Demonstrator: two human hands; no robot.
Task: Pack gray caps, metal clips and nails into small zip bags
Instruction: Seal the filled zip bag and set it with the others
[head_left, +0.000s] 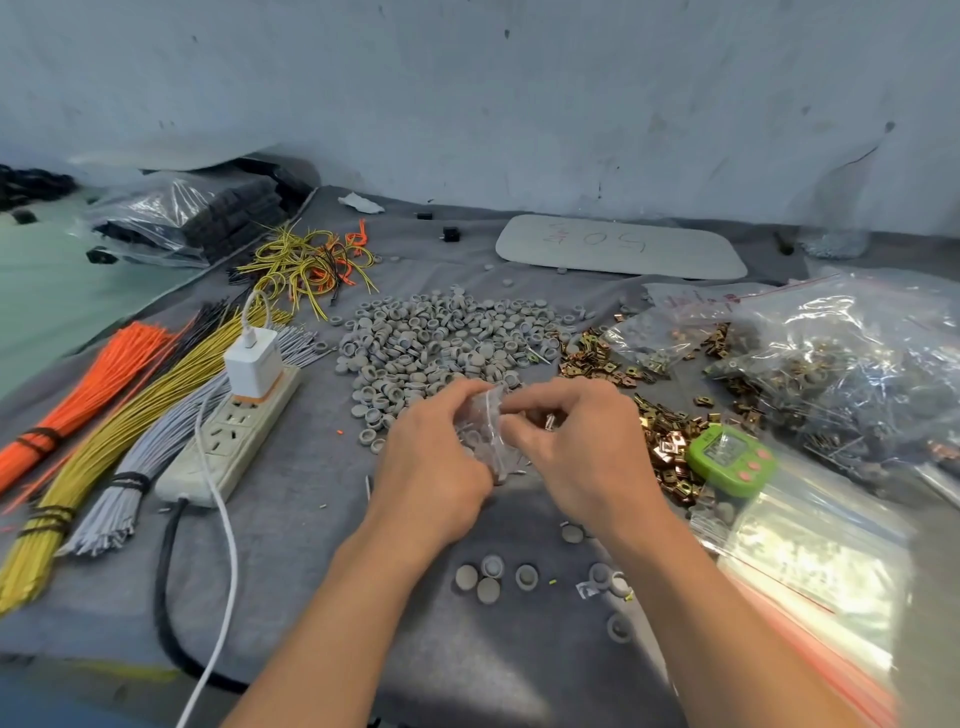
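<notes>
So I'm looking down at a table draped in grey cloth (291, 519). In the middle sits a heap of grey round plastic caps (441, 343), with a few loose caps (488, 577) nearer my edge. Right of the heap are scattered brass-coloured metal clips (670, 441), and a lime-green digital timer (730, 460) just beside them. Further right lie a big crinkly clear bag (857, 364) and a stack of flat clear zip bags (821, 571). On the left, a white power strip (228, 441) lies beside tied bundles of orange wires (88, 389), yellow wires (119, 431) and grey wires (140, 457). A pale rounded flat board (621, 247) lies at the back.
</notes>
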